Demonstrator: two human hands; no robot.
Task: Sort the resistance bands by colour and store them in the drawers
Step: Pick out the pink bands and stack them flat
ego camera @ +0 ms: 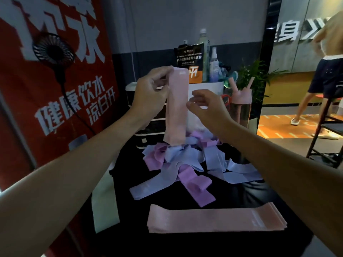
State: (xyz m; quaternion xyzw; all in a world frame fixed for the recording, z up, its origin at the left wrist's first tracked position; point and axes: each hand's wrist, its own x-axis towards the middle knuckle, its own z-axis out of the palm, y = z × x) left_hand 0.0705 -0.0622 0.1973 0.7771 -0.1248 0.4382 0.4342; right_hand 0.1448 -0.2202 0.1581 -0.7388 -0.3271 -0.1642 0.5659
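Sorting step in hand: left hand (148, 89) pinches the top of a long pale pink elastic resistance band (176, 108), which hangs upright at frame centre. Right hand (206, 106) open, fingers relaxed, just beside it. Likely next: lay it flat on the pink band stack (213, 219) on the black desk (259, 197), lower centre. Mixed blue and purple heap (185, 160) unsorted; small drawer unit (148, 134) behind. Red banner (55, 89), left, reads "健康饮水 凉白开"; black pouch (189, 56) "multivitamin powder", partly legible.
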